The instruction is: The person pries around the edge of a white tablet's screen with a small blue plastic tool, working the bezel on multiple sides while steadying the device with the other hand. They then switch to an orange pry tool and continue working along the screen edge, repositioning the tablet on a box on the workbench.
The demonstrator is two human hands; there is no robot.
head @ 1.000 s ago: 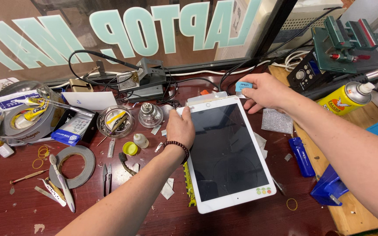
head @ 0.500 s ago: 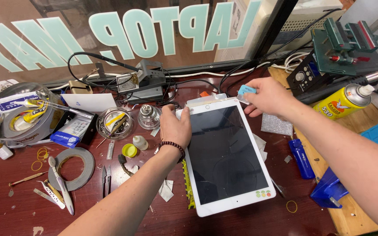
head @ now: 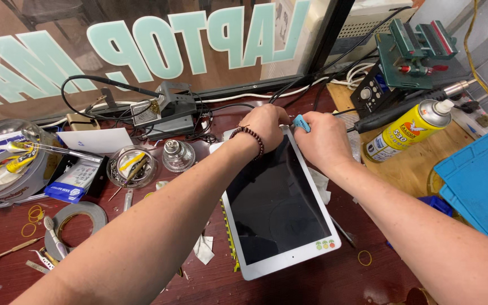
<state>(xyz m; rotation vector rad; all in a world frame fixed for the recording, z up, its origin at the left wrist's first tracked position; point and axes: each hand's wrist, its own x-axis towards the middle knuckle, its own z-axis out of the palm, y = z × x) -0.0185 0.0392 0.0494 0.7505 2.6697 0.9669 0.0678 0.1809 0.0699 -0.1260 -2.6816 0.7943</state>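
White tablet (head: 278, 209) flat on worktop (head: 312, 282), screen up. We see both hands together at its top edge: left hand (head: 266, 125) pressing corner, right hand (head: 323, 141) pinching small blue pick (head: 301, 122). Yellow spray can (head: 410, 131) just right.

A dark red wooden desk (head: 312, 282) carries a white tablet (head: 278, 209) near its middle, tape rolls (head: 74, 223) toward the left edge, a yellow spray can (head: 410, 130) and blue mat (head: 481, 175) toward the right edge.
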